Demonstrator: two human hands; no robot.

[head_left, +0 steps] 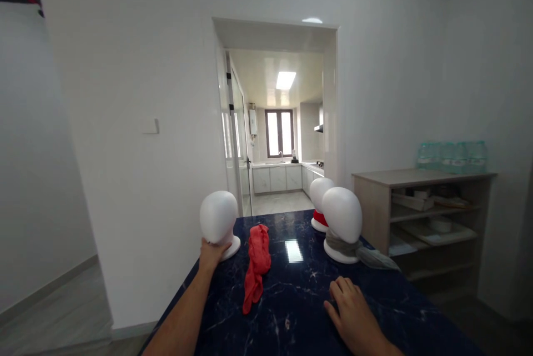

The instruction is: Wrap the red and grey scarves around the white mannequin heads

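Note:
My left hand (211, 253) grips the neck of a bare white mannequin head (218, 217) standing at the left edge of the dark blue marble table (291, 311). A red scarf (257, 266) lies crumpled on the tabletop just right of that head. My right hand (352, 311) rests flat on the table with fingers stretched out, holding nothing. Beyond it stands a second white head (342, 214) with a grey scarf (362, 251) round its neck. A third head (320, 194) behind it wears a red scarf (320, 218).
A wooden shelf unit (420, 217) stands right of the table, with water bottles (452, 156) on top. Straight ahead a doorway (277, 123) opens into a kitchen. White walls close in on the left and right.

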